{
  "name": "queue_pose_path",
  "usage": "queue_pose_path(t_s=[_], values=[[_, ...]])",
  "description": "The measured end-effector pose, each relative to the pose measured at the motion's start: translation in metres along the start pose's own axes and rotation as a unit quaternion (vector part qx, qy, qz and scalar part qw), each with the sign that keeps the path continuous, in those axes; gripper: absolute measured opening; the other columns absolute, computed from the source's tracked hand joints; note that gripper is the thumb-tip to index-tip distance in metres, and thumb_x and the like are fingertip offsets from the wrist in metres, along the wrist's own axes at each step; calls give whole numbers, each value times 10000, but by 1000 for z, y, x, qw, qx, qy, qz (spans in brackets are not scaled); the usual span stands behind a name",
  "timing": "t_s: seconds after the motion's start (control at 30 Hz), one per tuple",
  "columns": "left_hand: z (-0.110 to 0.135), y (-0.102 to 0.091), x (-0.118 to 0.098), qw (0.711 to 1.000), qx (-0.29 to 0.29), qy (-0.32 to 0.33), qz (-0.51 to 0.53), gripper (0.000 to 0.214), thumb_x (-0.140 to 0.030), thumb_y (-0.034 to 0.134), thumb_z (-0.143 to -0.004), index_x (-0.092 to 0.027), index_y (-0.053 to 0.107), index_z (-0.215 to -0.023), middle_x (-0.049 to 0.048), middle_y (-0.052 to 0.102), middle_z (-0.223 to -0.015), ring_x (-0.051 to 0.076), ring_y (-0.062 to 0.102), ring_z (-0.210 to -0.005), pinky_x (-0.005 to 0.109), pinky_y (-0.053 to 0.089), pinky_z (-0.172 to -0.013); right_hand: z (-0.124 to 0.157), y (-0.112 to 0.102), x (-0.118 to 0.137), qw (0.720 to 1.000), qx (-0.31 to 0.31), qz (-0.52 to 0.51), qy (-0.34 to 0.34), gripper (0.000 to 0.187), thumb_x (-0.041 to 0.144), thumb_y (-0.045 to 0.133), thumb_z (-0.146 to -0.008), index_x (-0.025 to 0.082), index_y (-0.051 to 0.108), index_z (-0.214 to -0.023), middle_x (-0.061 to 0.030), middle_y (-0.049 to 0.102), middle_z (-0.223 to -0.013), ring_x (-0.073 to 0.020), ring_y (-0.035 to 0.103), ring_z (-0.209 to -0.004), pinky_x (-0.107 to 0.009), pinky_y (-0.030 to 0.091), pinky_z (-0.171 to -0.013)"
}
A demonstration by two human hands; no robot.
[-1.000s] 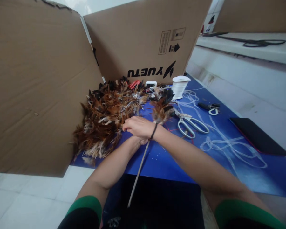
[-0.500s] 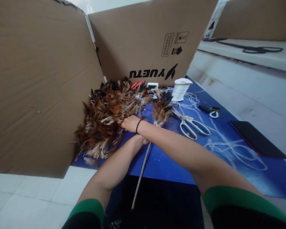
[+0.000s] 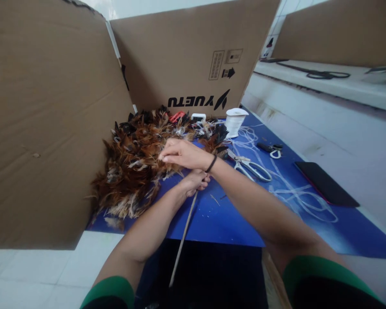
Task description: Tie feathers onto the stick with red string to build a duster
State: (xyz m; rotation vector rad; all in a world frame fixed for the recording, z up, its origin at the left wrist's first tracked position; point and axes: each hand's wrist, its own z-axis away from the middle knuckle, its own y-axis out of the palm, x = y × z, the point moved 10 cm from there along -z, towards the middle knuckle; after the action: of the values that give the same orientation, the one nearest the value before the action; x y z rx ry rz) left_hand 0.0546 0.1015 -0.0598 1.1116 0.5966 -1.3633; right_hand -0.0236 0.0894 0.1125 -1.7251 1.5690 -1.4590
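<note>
My left hand [image 3: 195, 181] is closed around a thin stick [image 3: 182, 242], whose lower end slants down past the table's front edge. Over it crosses my right hand [image 3: 184, 153], with a black band at the wrist. The right thumb and fingertips are pinched together above a big heap of brown, black and cream feathers [image 3: 137, 165]. Whatever sits in that pinch is too small to make out. Beyond my right wrist a tuft of brown and black feathers [image 3: 215, 140] shows; my hands hide whether it joins the stick.
Scissors [image 3: 255, 168] lie right of my hands, near a white spool [image 3: 235, 123], loose clear strips [image 3: 304, 201], a black-handled tool [image 3: 270, 148] and a dark phone-like slab [image 3: 326, 183]. Cardboard walls [image 3: 186, 56] stand behind and left. A red object [image 3: 176, 116] and small white device [image 3: 198, 116] sit behind the feathers.
My right hand has lifted out of the feather heap, its fingertips pinched. My left hand keeps hold of the stick. The view has shifted slightly to the right.
</note>
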Motion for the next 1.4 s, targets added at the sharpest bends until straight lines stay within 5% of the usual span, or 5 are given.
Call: queue_pose_path(t_s=[0.1,0.23,0.4,0.6,1.4], values=[[0,5,-3,1000,9,13,-17,200,-205,361,-921,-129,457,-762,-76,343,-532,-4,231,-338,133,130,-352,10,-32,2,996,-40,-74,6,172,178,506,-856,106,651,-916,-67,632,-912,-119,566,-829,-258,420,-781],[1,5,-1,999,7,18,-28,188,-203,352,-913,-137,438,-760,-70,356,-540,-2,246,-332,141,109,-358,27,-45,-11,993,15,-98,70,220,169,428,-889,113,620,-982,-33,648,-792,-100,569,-700,-245,440,-695],[2,5,0,999,7,27,-46,147,-198,406,-892,-139,445,-764,-60,391,-561,-1,280,-344,141,136,-368,49,-39,-36,985,126,50,105,233,89,484,-815,141,695,-898,-59,677,-918,-115,582,-795,-237,427,-747],[5,4,0,998,-15,21,-64,155,-196,380,-904,-137,445,-777,-53,411,-577,3,303,-347,146,165,-369,77,-19,-73,932,260,106,227,180,127,599,-747,134,717,-883,-23,684,-704,-107,581,-652,-199,403,-636],[4,2,1,996,-31,23,-79,137,-131,368,-878,-121,488,-813,-43,427,-577,16,316,-350,152,176,-362,86,2,-88,916,297,94,252,216,98,582,-722,124,726,-881,-21,697,-727,-83,553,-605,-185,369,-587]])
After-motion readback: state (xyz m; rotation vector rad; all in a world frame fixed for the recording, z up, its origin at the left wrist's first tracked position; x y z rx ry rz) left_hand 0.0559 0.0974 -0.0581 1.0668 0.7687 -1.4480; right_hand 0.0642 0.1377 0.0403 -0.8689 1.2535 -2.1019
